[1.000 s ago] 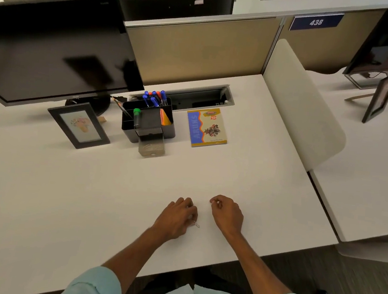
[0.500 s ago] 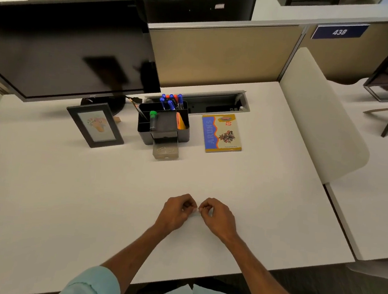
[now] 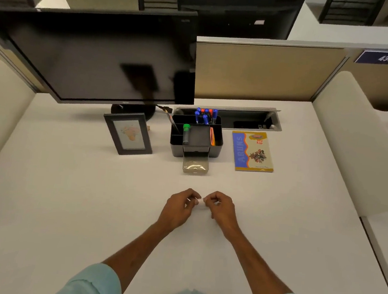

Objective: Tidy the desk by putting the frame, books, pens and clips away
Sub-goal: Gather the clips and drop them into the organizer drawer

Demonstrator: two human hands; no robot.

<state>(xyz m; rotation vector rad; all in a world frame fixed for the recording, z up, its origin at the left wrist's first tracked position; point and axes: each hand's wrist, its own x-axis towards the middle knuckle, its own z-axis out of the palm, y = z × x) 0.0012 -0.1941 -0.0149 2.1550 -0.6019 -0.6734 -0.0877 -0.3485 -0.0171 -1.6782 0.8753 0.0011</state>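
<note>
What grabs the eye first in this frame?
Both hands, left hand and right hand, meet fingertip to fingertip at the desk's near centre, pinching something too small to identify. Behind them stands a black organizer with blue pens, flanked by a picture frame and a colourful book.

**Two hands, fingertips together**

Both forearms reach forward and converge, bare below rolled pale-teal sleeves. The left hand [image 3: 178,207] and right hand [image 3: 221,209] meet knuckles up, fingers curled under, thumbs and forefingers pinched toward each other at the meeting point (whatever is held there is too small to make out). The wrists sit level, the elbows spread wider than the grip.
</note>
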